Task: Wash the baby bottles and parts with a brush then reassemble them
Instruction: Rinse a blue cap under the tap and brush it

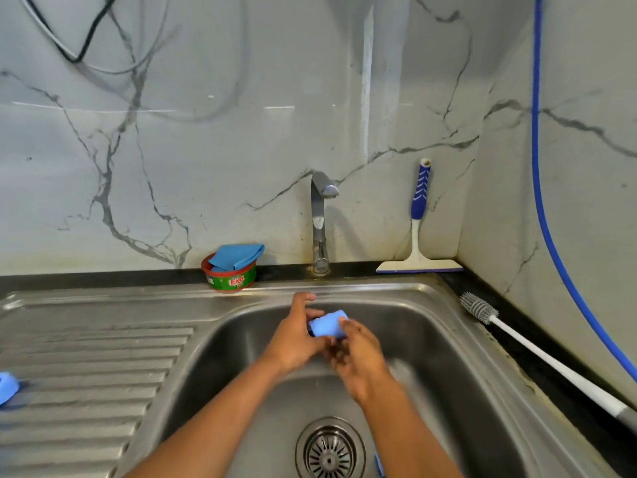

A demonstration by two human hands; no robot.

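- Over the sink [431, 305] basin, in front of the tap [319, 219], both hands meet on a blue bottle body [327, 326], which lies on its side in the air, clear of the steel.
- The left hand [293, 339] grips it from the left, its fingers curled round the barrel.
- The right hand [358, 360] reaches the near right end, with fingertips [346, 324] against the plastic (motion blur hides whether they pinch or merely touch).
- The brush [482, 310] lies on the counter, well apart to the right, so scrubbing seems yet to come.
- To do it well, I would keep the left grip firm on slippery plastic, stay low over the basin, and feed the bristles through the open end.
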